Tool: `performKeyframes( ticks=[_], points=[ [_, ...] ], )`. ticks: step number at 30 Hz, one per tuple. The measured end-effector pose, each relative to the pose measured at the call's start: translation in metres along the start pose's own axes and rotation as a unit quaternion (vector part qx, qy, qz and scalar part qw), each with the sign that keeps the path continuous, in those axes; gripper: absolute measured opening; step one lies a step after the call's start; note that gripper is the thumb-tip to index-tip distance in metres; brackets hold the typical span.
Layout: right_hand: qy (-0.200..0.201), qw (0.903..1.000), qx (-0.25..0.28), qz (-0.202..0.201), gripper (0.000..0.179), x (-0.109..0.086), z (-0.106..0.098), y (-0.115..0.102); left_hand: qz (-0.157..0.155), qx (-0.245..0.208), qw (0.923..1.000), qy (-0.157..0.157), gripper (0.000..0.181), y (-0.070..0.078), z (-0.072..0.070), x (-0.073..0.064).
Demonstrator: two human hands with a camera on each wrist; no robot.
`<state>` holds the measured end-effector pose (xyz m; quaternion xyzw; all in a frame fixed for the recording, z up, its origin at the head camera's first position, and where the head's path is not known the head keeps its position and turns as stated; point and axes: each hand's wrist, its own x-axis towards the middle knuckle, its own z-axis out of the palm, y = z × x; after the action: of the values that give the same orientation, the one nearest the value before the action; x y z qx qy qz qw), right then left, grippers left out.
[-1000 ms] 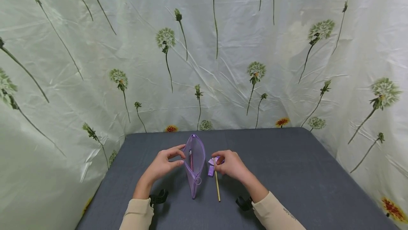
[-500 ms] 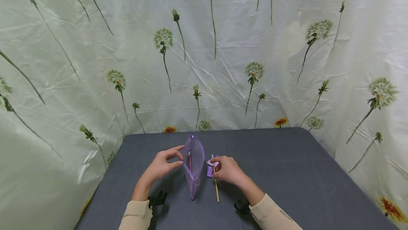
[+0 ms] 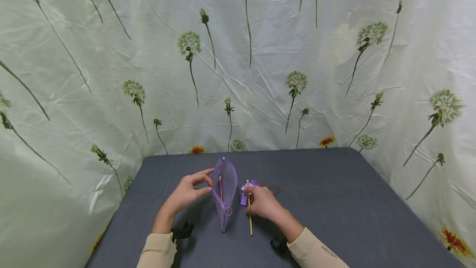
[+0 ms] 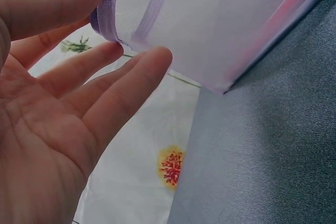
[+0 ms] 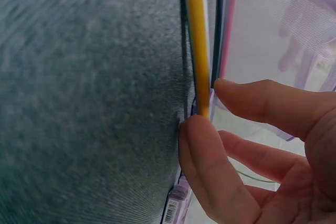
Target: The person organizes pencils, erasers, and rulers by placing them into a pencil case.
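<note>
My left hand (image 3: 186, 195) pinches the rim of a sheer purple mesh pencil pouch (image 3: 230, 181), whose mouth stands wide. Through the mesh a pink-red pencil-like stick (image 3: 220, 187) shows inside. In the left wrist view the thumb lies on the purple rim (image 4: 107, 9), other fingers spread beneath. To the pouch's right, my right hand (image 3: 264, 204) has thumb and index finger around the middle of a gold-yellow pencil (image 3: 251, 226). The right wrist view shows this pencil (image 5: 197, 35) beside the thumb tip; the index fingertip hides its lower part.
Small purple boxes (image 3: 243, 199) lie just beyond the right hand, partly covered by it; one box (image 5: 173, 205) bears a barcode. The table has a dark grey cloth (image 3: 334, 210). A floral curtain (image 3: 260, 94) hangs behind its far edge.
My right hand has slid from the pencil's far end toward its middle, and the pencil has turned slightly. The left hand keeps its hold on the pouch; the whole view has shifted a little.
</note>
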<state>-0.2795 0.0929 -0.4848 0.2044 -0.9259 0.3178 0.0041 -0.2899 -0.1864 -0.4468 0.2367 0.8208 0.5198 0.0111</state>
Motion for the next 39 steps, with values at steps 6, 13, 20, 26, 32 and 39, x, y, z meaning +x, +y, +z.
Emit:
performKeyframes(
  ticks=[6,13,20,26,32,39],
  points=[
    [0.009,0.9995,-0.032,0.002,0.057,0.000,0.004,0.000,0.002,0.005,1.0000,0.006,0.012,-0.019,0.000,0.004],
    [0.006,0.9995,-0.032,-0.003,0.056,0.000,0.005,-0.001,0.003,0.020,0.9998,-0.008,0.008,-0.018,-0.003,0.004],
    [0.000,0.9994,-0.035,0.002,0.055,0.000,0.005,-0.003,0.010,0.043,0.9989,-0.017,0.012,-0.016,-0.005,0.003],
    [-0.005,0.9992,-0.038,0.011,0.056,0.000,0.005,-0.003,0.015,0.039,0.9990,-0.018,0.010,-0.016,-0.006,0.002],
    [-0.007,0.9993,-0.034,0.015,0.056,0.001,0.004,-0.004,0.016,0.034,0.9991,-0.017,0.011,-0.016,-0.006,0.002],
    [-0.007,0.9997,-0.016,0.018,0.060,-0.001,0.004,-0.003,0.011,0.028,0.9994,-0.016,0.011,-0.019,-0.005,0.003]
  ],
)
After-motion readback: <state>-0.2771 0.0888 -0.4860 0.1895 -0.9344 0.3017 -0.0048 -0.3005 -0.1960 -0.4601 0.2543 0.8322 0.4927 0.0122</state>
